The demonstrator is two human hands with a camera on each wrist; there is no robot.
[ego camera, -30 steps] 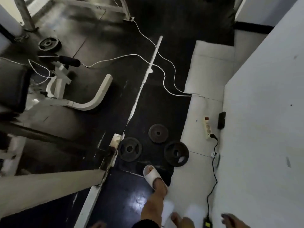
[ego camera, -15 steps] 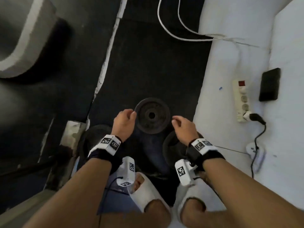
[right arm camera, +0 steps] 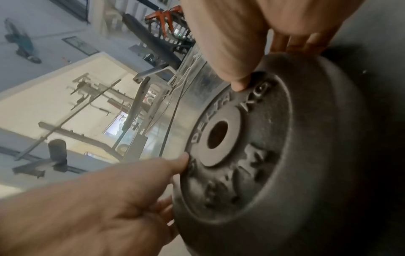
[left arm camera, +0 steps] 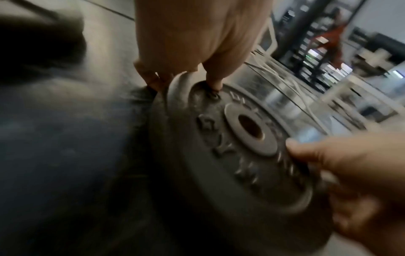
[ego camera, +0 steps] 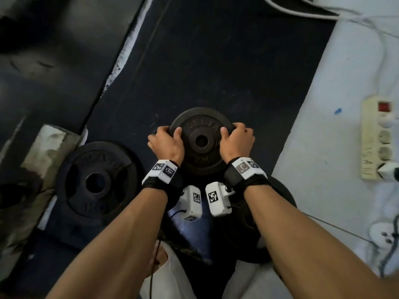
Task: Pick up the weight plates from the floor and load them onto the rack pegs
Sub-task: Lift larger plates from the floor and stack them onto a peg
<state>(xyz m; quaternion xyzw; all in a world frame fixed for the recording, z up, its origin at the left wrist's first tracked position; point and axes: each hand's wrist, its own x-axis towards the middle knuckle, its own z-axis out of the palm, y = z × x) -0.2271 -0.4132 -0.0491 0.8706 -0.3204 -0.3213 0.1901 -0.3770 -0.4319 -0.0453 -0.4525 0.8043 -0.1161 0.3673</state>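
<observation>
A small dark weight plate [ego camera: 201, 120] marked DELTA lies on the black floor mat at the centre of the head view. My left hand [ego camera: 166, 141] grips its left rim and my right hand [ego camera: 236, 138] its right rim, thumbs on the top face and fingers curled under the edge. In the left wrist view the plate [left arm camera: 241, 166] looks slightly tilted, with my left hand [left arm camera: 197, 52] on its rim. The right wrist view shows the plate [right arm camera: 274, 155] with my right hand [right arm camera: 236, 52] on it. A larger plate [ego camera: 96, 160] lies to the left. A third plate [ego camera: 282, 197] is mostly hidden under my right forearm.
A power strip [ego camera: 376, 139] with a plug and cables lies on the white floor at the right. White cables [ego camera: 302, 11] cross the top. A worn white frame foot [ego camera: 49, 147] sits at the left beside the larger plate. My sandalled foot [ego camera: 172, 277] is at the bottom.
I have bent down close to the plates. My hands, which hovered at either side of the small plate half a second ago, now grip its rim.
</observation>
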